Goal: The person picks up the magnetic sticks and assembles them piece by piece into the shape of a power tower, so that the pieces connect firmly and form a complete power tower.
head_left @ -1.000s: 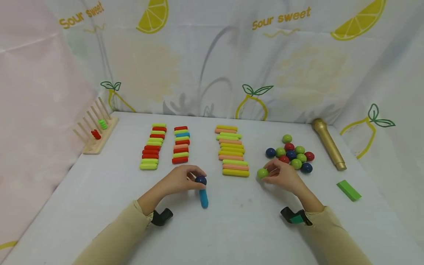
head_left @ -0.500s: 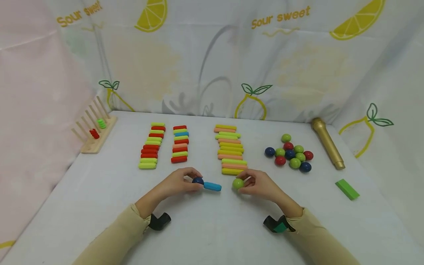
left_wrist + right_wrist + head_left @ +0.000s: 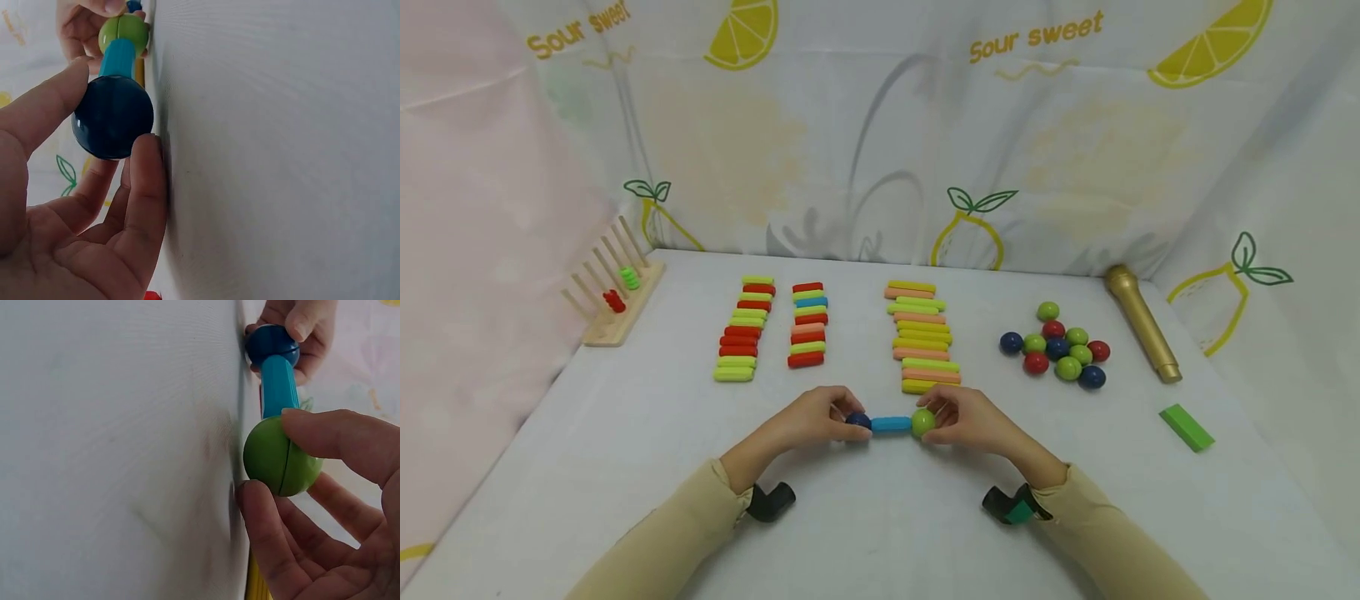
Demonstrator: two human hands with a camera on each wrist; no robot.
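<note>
A: What's changed on your feed?

B: I've got the green ball (image 3: 922,422) now up against the free end of the blue stick (image 3: 891,424). Half a second ago there was a gap. The stick now lies straight across; a second ago it pointed back toward the wearer.

A: Grips?

B: The left hand (image 3: 818,417) pinches the dark blue ball (image 3: 857,420) at the stick's left end, thumb against fingers. The right hand (image 3: 972,422) pinches the green one likewise.

A: Meaning what for the work?

B: I'd call it the joining step: ball, stick, ball in one line. Seated or only touching at the green end? I can't tell, the ball hides the joint in my right wrist view.

A: Location?

B: Wearer's side of the yellow stick (image 3: 919,387), low over the table (image 3: 880,533). Contact with the tabletop, can't tell.
</note>
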